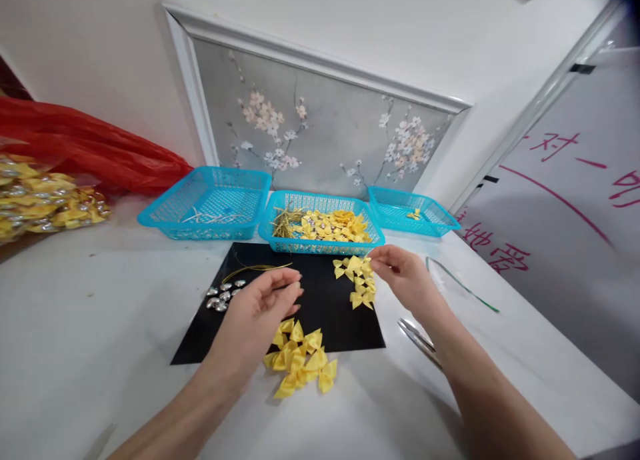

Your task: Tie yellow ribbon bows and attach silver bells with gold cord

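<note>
My left hand (267, 300) hovers over the black mat (325, 313) with thumb and fingertips drawn together; whatever it may hold is too small to see. At the mat's right side my right hand (403, 273) pinches beside a cluster of yellow ribbon bows (361, 280), and what lies between its fingertips cannot be made out. Several shiny silver beads (220, 295) rest on the mat to the left, below gold wire strands (250, 268). A second heap of yellow bows (300, 360) overlaps the mat's front edge, just below my left hand.
Behind the mat, a blue basket (330, 248) holds bows and gold wires. Blue baskets flank it on the left (210, 232) and right (425, 227). Tweezers (417, 337) lie beneath my right forearm, near a green strip (465, 285). Bagged bows (45, 197) sit far left.
</note>
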`<state>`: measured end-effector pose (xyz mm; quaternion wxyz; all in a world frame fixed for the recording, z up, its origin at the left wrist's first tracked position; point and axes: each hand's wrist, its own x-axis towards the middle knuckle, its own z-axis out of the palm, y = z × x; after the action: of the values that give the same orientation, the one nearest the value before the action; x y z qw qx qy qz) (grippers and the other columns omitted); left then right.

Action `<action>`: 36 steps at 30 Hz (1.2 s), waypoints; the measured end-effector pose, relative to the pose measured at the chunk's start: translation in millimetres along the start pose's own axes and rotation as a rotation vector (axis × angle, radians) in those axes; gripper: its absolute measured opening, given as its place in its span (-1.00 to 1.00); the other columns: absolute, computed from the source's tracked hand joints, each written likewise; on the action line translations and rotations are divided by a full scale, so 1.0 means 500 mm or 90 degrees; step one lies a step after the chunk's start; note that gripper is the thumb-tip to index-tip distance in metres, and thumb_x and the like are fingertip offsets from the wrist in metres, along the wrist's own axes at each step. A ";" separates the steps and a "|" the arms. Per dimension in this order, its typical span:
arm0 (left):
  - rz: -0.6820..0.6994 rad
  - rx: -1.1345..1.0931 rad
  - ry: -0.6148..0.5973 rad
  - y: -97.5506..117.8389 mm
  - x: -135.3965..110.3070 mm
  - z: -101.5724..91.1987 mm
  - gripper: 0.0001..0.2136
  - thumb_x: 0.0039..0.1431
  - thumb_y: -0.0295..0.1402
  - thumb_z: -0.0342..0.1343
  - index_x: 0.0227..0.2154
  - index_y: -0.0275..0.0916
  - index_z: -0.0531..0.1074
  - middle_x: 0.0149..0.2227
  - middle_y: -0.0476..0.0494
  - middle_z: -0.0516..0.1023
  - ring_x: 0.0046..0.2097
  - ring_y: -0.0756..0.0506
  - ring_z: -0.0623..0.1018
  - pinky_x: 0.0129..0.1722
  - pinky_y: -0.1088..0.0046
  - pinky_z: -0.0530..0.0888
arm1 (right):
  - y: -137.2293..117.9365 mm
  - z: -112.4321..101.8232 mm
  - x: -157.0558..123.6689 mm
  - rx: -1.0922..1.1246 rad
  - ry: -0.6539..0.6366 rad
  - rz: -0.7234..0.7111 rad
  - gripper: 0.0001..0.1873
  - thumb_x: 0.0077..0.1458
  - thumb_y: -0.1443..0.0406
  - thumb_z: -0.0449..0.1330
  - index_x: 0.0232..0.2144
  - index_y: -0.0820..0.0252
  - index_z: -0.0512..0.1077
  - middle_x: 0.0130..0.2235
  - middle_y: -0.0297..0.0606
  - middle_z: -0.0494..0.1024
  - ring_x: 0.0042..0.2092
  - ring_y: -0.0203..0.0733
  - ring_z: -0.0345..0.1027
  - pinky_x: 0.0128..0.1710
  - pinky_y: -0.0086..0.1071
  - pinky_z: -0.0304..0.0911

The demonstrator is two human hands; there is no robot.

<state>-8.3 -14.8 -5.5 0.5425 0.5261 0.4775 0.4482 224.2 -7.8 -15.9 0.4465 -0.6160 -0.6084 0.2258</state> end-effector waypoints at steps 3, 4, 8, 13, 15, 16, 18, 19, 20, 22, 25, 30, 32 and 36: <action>0.006 0.016 0.010 0.002 0.001 -0.006 -0.75 0.08 -0.17 0.17 -0.23 -0.19 0.45 -0.17 -0.09 0.53 -0.12 -0.12 0.54 -0.16 0.38 0.52 | 0.017 0.010 0.021 -0.064 -0.035 0.010 -0.84 0.01 0.31 0.11 -0.30 0.18 0.41 -0.45 -0.31 0.53 -0.40 -0.22 0.37 -0.38 -0.38 0.21; 0.005 0.022 0.003 0.002 0.000 -0.006 -0.75 0.08 -0.17 0.17 -0.23 -0.20 0.45 -0.18 -0.09 0.53 -0.13 -0.12 0.55 -0.18 0.39 0.53 | 0.019 0.021 0.023 -0.088 -0.048 0.010 -0.84 0.00 0.35 0.11 -0.30 0.17 0.41 -0.47 -0.33 0.53 -0.42 -0.22 0.37 -0.39 -0.39 0.21; 0.009 0.032 -0.011 0.001 -0.003 -0.005 -0.77 0.10 -0.19 0.15 -0.25 -0.21 0.47 -0.19 -0.10 0.55 -0.18 -0.10 0.56 -0.23 0.41 0.53 | 0.026 0.061 0.028 -0.181 -0.072 0.009 -0.76 -0.02 0.45 0.09 -0.27 0.16 0.43 -0.46 -0.31 0.57 -0.40 -0.19 0.39 -0.37 -0.38 0.19; 0.002 0.037 -0.016 0.003 -0.005 -0.005 -0.78 0.11 -0.21 0.13 -0.23 -0.20 0.47 -0.17 -0.09 0.56 -0.20 -0.07 0.56 -0.24 0.44 0.52 | 0.021 0.061 0.028 -0.254 -0.073 -0.004 -0.72 0.05 0.46 0.08 -0.18 0.17 0.41 -0.34 -0.23 0.60 -0.29 -0.12 0.44 -0.30 -0.35 0.22; -0.003 0.044 -0.016 0.004 -0.005 -0.005 -0.79 0.12 -0.22 0.12 -0.24 -0.20 0.47 -0.17 -0.09 0.56 -0.22 -0.07 0.56 -0.25 0.45 0.51 | 0.011 0.051 0.021 -0.273 -0.062 -0.015 -0.73 0.09 0.45 0.06 -0.14 0.21 0.40 -0.25 -0.15 0.59 -0.23 -0.09 0.44 -0.26 -0.31 0.23; -0.002 0.047 -0.014 0.004 -0.005 -0.004 -0.79 0.12 -0.22 0.12 -0.24 -0.20 0.47 -0.18 -0.09 0.56 -0.22 -0.07 0.56 -0.26 0.45 0.51 | 0.005 0.046 0.013 -0.281 -0.058 -0.024 -0.74 0.11 0.45 0.05 -0.14 0.22 0.40 -0.23 -0.13 0.58 -0.21 -0.08 0.43 -0.25 -0.30 0.23; 0.000 0.051 -0.009 0.004 -0.004 -0.004 -0.80 0.12 -0.22 0.12 -0.25 -0.20 0.47 -0.19 -0.09 0.56 -0.23 -0.06 0.56 -0.26 0.46 0.50 | -0.007 0.039 -0.006 -0.295 -0.067 -0.051 -0.78 0.12 0.45 0.06 -0.21 0.19 0.43 -0.22 -0.17 0.55 -0.21 -0.11 0.42 -0.22 -0.32 0.23; 0.001 0.053 -0.007 0.003 -0.003 -0.004 -0.80 0.12 -0.22 0.12 -0.25 -0.20 0.47 -0.19 -0.08 0.56 -0.23 -0.06 0.56 -0.26 0.46 0.50 | -0.011 0.037 -0.018 -0.303 -0.079 -0.066 -0.80 0.12 0.45 0.08 -0.27 0.17 0.46 -0.24 -0.20 0.54 -0.22 -0.13 0.41 -0.23 -0.34 0.23; 0.002 0.054 -0.006 0.002 -0.003 -0.004 -0.80 0.12 -0.22 0.12 -0.25 -0.19 0.47 -0.19 -0.08 0.56 -0.24 -0.06 0.56 -0.26 0.46 0.50 | -0.014 0.035 -0.029 -0.311 -0.092 -0.081 -0.81 0.12 0.45 0.09 -0.32 0.16 0.47 -0.27 -0.22 0.53 -0.23 -0.15 0.41 -0.23 -0.36 0.23; 0.002 0.057 -0.011 0.000 -0.003 -0.004 -0.80 0.11 -0.22 0.13 -0.25 -0.18 0.47 -0.18 -0.08 0.56 -0.24 -0.07 0.56 -0.27 0.45 0.50 | -0.014 0.035 -0.050 -0.332 -0.112 -0.101 -0.80 0.12 0.46 0.10 -0.38 0.16 0.49 -0.30 -0.23 0.51 -0.26 -0.16 0.40 -0.25 -0.37 0.23; -0.001 0.061 -0.026 -0.003 -0.004 -0.004 -0.81 0.11 -0.21 0.13 -0.26 -0.17 0.48 -0.20 -0.09 0.58 -0.24 -0.08 0.56 -0.27 0.44 0.51 | -0.003 0.034 -0.068 -0.357 -0.117 -0.109 -0.76 0.14 0.48 0.06 -0.36 0.18 0.51 -0.30 -0.20 0.50 -0.28 -0.16 0.40 -0.28 -0.38 0.23; -0.007 0.065 -0.031 -0.008 -0.002 -0.004 -0.81 0.11 -0.21 0.12 -0.28 -0.17 0.50 -0.24 -0.08 0.60 -0.27 -0.06 0.55 -0.28 0.46 0.50 | 0.022 0.020 -0.077 -0.364 -0.115 -0.119 -0.72 0.17 0.47 0.02 -0.38 0.17 0.51 -0.32 -0.22 0.49 -0.32 -0.20 0.40 -0.31 -0.39 0.24; -0.009 0.064 -0.032 -0.008 -0.002 -0.004 -0.81 0.11 -0.21 0.12 -0.28 -0.17 0.50 -0.24 -0.08 0.60 -0.27 -0.06 0.55 -0.28 0.46 0.50 | 0.028 0.013 -0.080 -0.365 -0.108 -0.119 -0.72 0.18 0.47 0.01 -0.38 0.17 0.51 -0.33 -0.23 0.48 -0.33 -0.20 0.40 -0.31 -0.38 0.24; -0.009 0.062 -0.041 -0.004 -0.004 -0.005 -0.81 0.10 -0.21 0.13 -0.28 -0.18 0.50 -0.24 -0.08 0.59 -0.27 -0.06 0.55 -0.27 0.46 0.49 | 0.038 0.005 -0.081 -0.368 -0.104 -0.121 -0.71 0.19 0.47 -0.01 -0.36 0.18 0.51 -0.33 -0.23 0.47 -0.34 -0.21 0.40 -0.30 -0.38 0.24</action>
<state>-11.0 -16.3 -7.2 0.5346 0.5625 0.4849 0.4033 226.2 -43.1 -43.5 0.2222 -0.6374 -0.7362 0.0493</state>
